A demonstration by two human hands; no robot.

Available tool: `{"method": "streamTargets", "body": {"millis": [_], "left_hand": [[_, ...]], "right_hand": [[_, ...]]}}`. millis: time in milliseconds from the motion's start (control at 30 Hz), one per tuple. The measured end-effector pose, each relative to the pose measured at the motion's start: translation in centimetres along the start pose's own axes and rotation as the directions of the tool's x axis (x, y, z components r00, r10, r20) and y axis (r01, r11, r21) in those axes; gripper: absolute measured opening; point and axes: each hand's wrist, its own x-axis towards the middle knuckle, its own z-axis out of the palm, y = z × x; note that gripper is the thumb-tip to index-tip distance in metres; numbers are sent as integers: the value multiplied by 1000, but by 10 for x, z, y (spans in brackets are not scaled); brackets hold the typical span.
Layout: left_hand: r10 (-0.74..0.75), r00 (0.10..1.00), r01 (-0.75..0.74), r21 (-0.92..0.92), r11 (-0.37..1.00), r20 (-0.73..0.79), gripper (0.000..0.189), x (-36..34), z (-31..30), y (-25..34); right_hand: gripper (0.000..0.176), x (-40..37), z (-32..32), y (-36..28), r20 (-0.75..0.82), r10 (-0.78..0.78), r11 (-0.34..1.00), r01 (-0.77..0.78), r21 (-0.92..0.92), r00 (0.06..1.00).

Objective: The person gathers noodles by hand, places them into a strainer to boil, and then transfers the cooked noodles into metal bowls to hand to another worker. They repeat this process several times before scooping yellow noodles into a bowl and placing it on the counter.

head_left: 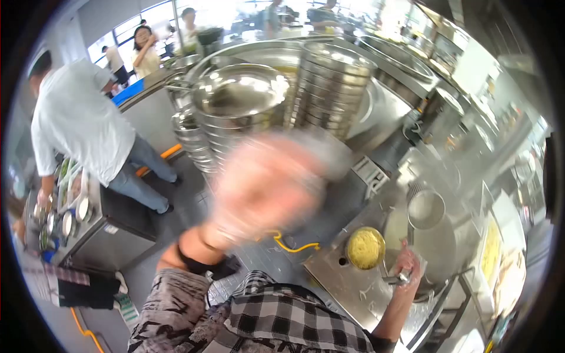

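Metal handle (395, 280) sits in the right hand (408, 266), fingers curled round it — beside the yellow noodles (365, 248); left of the noodles, the left hand (268, 179) blurs — fingers unreadable.

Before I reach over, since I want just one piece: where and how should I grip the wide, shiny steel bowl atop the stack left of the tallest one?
Probably by its near rim, thumb inside, from your side: the bowl appears mouth up, that edge facing you, while the tallest steel stack crowds its right.
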Motion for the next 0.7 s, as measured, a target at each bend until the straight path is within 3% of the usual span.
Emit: {"method": "streamTargets", "body": {"millis": [33, 67, 100, 133, 167, 200, 233, 267, 300, 333, 367, 433, 467, 500, 533, 567, 600, 633, 667, 700], "left_hand": [[-182, 951, 209, 83, 974, -250, 12, -8, -42, -3], [-242, 855, 436, 384, 814, -459, 11, 6, -75, 4], [-60, 829, 446, 592, 672, -556, 21, 2, -115, -25], [34, 843, 490, 791, 366, -537, 27, -15, -167, -74], [105, 865, 492, 870, 9, -491, 33, -34, -210, -121], [-241, 713, 657, 747, -99, -659, 37, -41, -232, -150], [-524, 425, 746, 614, -258, -738, 41, -46, -247, -169], [-519, 422, 750, 608, -260, -743, 41, -53, -263, -182], [-715, 662, 231, 968, -94, -228, 34, -61, -276, -192], [-761, 537, -362, 915, 180, 363, 28, -62, -283, -199], [-761, 535, -361, 913, 188, 368, 28, -52, -280, -203], [-970, 236, -335, 931, -142, -63, 19, -29, -270, -212], [-925, 377, -487, 859, -158, 43, 12, -23, -275, -214], [-893, 437, -517, 843, -150, 109, 11, -20, -280, -213], [-754, 657, -294, 930, -220, 29, 11, -26, -291, -213], [-578, 812, -45, 977, -209, -86, 14, -38, -304, -213], [-578, 749, 566, 765, 307, -323, 12, -49, -323, -208], [-595, 798, -71, 996, 62, 94, 16, -59, -351, -201], [-501, 864, 63, 980, 190, 42, 19, -69, -340, -167], [-400, 916, 160, 927, 340, -12, 24, -77, -327, -131]], "right_hand": [[37, 2, -6, -4, 8, 19, 1000, -19, -23, 1000], [37, 7, -10, -6, 16, 36, 998, -35, -45, 999], [37, 11, -7, -3, 20, 59, 997, -58, -54, 998], [36, 10, -2, 2, -24, 29, 998, -30, -59, 999], [35, 10, 1, 5, -71, -6, 998, 1, -69, 997], [32, 13, 1, 7, -66, 9, 998, -13, -59, 998], [32, 14, 4, 9, -65, 18, 998, -22, -66, 998], [32, 13, 8, 12, -85, -19, 992, 8, -124, 996], [31, 12, 11, 14, -107, -60, 983, 40, -182, 992], [31, 14, 12, 15, -109, -62, 982, 41, -184, 992], [32, 15, 12, 14, -109, -57, 981, 35, -192, 992], [33, 13, 9, 11, -119, -60, 979, 35, -201, 991], [33, 11, 7, 10, -124, -68, 978, 42, -203, 990], [34, 9, 4, 9, -128, -80, 978, 53, -203, 988], [37, 9, 4, 9, -147, -83, 988, 62, -145, 986], [39, 5, 8, 15, -124, -76, 994, 65, -90, 989], [40, 0, 12, 21, -101, -83, 996, 80, -34, 991], [41, -2, 13, 23, -101, -87, 996, 86, -18, 991], [41, -3, 9, 22, -99, -96, 995, 96, 1, 990], [39, 0, -1, 18, -103, -95, 992, 85, -96, 990]]}}
